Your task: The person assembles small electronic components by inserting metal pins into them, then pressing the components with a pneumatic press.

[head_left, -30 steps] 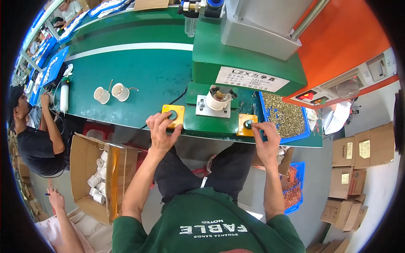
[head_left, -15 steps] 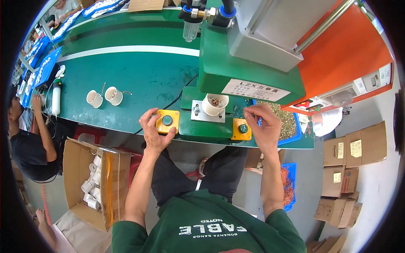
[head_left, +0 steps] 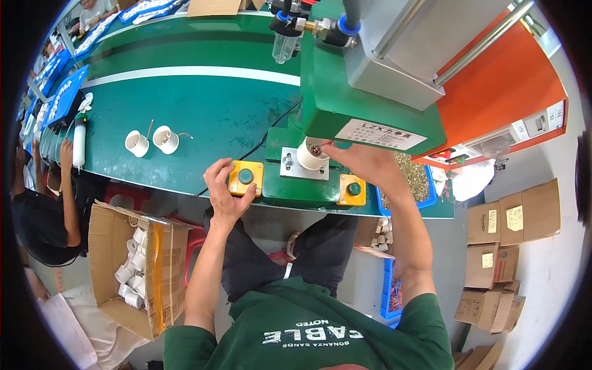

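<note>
The left hand rests against the left yellow button box, fingers curled round its near edge. The right hand reaches under the green press, fingertips at the white socket seated on the metal fixture plate. A second yellow button box sits just right of the plate, untouched. A blue tray of small brass parts lies behind the right wrist. Two white sockets stand on the green bench. An open carton of sockets sits below the bench on the left.
</note>
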Available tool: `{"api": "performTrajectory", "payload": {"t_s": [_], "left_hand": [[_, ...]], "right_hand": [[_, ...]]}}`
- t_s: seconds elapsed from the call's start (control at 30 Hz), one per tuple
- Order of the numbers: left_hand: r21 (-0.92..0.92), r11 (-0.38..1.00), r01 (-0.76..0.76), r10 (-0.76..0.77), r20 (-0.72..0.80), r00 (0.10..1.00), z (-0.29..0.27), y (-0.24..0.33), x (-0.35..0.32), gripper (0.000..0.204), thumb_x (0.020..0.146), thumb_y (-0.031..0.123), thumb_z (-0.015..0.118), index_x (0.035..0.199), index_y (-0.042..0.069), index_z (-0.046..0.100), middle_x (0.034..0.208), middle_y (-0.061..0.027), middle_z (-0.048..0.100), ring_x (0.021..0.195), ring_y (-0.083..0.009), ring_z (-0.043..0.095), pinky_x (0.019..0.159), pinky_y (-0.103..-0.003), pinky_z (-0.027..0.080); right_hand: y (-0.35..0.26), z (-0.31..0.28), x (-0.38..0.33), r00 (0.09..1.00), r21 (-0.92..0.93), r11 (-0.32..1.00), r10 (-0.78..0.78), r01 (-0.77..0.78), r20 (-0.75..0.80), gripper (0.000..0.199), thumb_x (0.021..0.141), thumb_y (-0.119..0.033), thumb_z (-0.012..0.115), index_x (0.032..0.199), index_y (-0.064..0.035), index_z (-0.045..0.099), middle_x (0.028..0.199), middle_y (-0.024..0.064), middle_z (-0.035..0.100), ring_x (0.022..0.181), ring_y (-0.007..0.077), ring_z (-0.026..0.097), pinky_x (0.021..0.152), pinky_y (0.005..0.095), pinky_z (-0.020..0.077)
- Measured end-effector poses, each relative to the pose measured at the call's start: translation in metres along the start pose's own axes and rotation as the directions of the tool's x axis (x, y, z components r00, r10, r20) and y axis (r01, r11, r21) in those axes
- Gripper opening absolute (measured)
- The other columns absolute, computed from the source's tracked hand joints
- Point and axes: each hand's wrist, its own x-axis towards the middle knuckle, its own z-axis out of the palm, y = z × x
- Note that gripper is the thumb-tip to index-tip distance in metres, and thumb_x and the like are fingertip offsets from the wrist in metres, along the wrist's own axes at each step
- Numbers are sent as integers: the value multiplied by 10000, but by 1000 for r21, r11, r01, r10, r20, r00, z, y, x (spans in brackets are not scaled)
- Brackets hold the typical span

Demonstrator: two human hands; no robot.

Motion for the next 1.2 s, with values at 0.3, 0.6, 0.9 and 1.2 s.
{"api": "performTrajectory", "payload": {"t_s": [0.3,0.6,0.9,1.2], "left_hand": [[0,1000,0,0,0,1000,0,0,0,603,659,201,765,1143,67,431,1145,-161,509,1011,-324,499,854,-428,384],[-3,1000,27,-27,20,999,-1,2,0,619,635,169,770,1147,63,437,1145,-157,504,1022,-329,497,865,-427,386],[-6,1000,21,-21,5,1000,-1,0,1,608,647,179,768,1146,56,442,1134,-159,508,1011,-329,500,850,-431,393],[-33,999,-5,5,0,1000,-3,4,0,561,649,192,778,1106,60,481,1116,-149,523,1003,-329,508,864,-433,391]], "right_hand": [[-8,3,8,992,-60,991,-122,120,-25,290,817,-373,582,962,-131,648,863,52,641,772,206,604,721,332,472],[-16,-1,11,1000,-118,993,-21,20,-4,310,767,-376,619,936,-118,642,892,76,638,783,209,599,710,328,469],[-16,-1,19,998,-72,997,38,-34,49,264,735,-255,670,910,-61,633,878,38,634,794,155,572,730,298,474],[-14,-3,-9,972,79,987,-124,142,-198,206,740,-161,730,883,-39,646,865,62,676,760,142,618,677,315,470]]}}
